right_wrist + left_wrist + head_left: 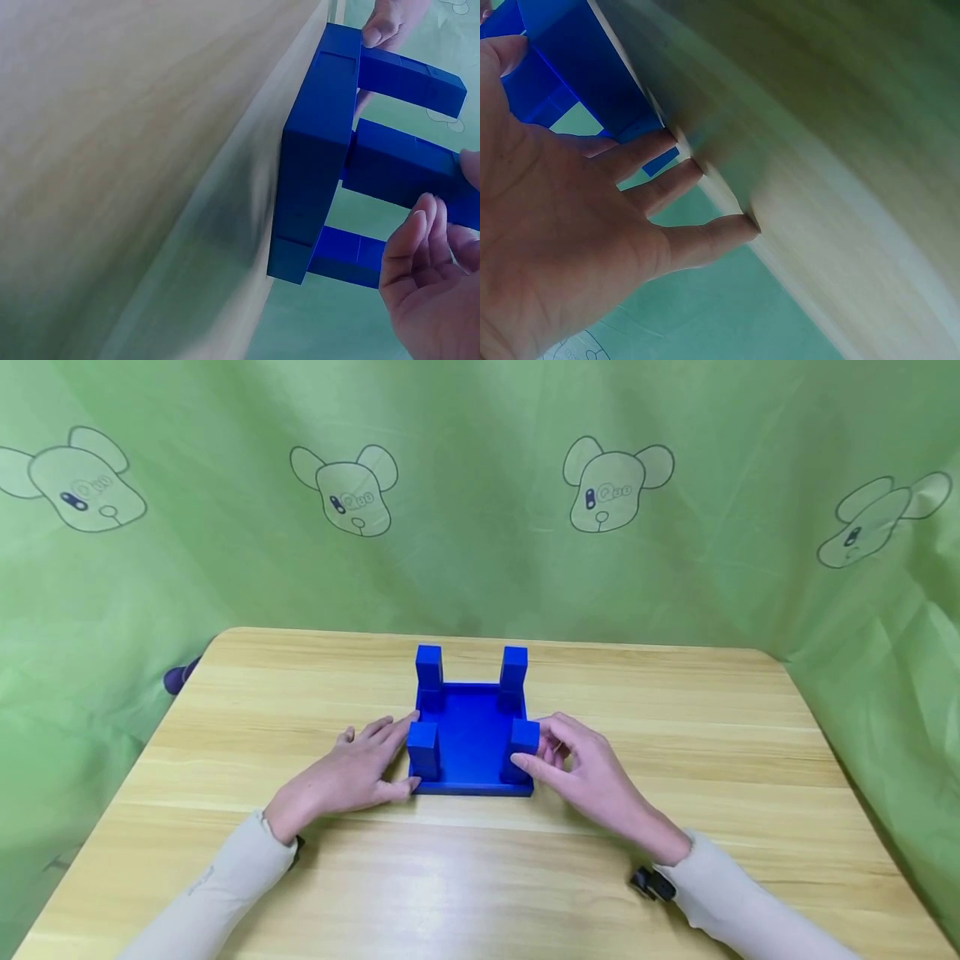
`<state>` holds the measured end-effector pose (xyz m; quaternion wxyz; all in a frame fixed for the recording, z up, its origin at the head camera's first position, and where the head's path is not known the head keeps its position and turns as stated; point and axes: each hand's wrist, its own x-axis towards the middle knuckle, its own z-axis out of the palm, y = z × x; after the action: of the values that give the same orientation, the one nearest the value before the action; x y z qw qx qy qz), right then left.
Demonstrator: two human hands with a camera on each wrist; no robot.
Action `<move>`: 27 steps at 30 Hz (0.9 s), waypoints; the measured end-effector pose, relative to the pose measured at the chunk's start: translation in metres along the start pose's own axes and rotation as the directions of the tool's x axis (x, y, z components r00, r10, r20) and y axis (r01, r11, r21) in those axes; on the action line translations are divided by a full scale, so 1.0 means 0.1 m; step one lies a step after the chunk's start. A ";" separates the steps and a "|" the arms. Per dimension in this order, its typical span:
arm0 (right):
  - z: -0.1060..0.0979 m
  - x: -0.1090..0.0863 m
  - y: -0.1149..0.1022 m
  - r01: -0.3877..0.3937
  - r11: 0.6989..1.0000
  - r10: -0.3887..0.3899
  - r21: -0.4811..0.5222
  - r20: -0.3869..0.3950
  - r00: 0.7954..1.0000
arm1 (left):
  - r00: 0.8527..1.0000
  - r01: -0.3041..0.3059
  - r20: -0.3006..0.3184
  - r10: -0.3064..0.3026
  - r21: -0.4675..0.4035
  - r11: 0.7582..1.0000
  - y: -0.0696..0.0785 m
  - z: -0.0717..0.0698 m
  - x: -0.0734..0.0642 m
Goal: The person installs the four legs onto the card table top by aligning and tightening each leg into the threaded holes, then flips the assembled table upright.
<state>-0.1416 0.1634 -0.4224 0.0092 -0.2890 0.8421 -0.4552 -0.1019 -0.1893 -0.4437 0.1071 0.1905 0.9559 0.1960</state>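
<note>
A blue square base (pixel 472 739) with a raised rim lies on the table, and a blocky blue post stands up at each corner. My right hand (pixel 588 768) pinches the near right post (pixel 525 737) between thumb and fingers. In the right wrist view, a narrow neck shows where that post (pixel 401 165) meets the base. On the other side, my left hand (pixel 348 777) steadies the base's left edge, thumb at the near left corner beside the near left post (pixel 423 747). Its other fingers are spread, with some fingertips on the tabletop in the left wrist view.
The wooden table (pixel 300 877) has rounded far corners. A green curtain (pixel 480 560) printed with mouse heads hangs behind it and along both sides. A small dark purple object (pixel 176 679) shows beyond the table's left edge.
</note>
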 end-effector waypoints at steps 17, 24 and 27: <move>-0.01 -0.02 0.01 0.029 0.999 -0.030 -0.027 -0.007 1.000 | 1.000 -0.006 -0.008 0.006 0.002 1.000 -0.01 0.01 0.00; 0.00 -0.01 0.02 0.055 0.998 -0.055 -0.004 0.005 0.998 | 1.000 -0.008 -0.006 0.008 0.000 1.000 0.00 0.01 0.00; 0.01 0.00 0.02 0.070 0.998 -0.070 0.005 0.013 0.997 | 1.000 -0.007 -0.006 0.007 0.005 1.000 0.00 0.00 0.00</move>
<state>-0.1426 0.1634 -0.4249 -0.0002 -0.3212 0.8304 -0.4553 -0.1024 -0.1894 -0.4440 0.1030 0.1937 0.9561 0.1944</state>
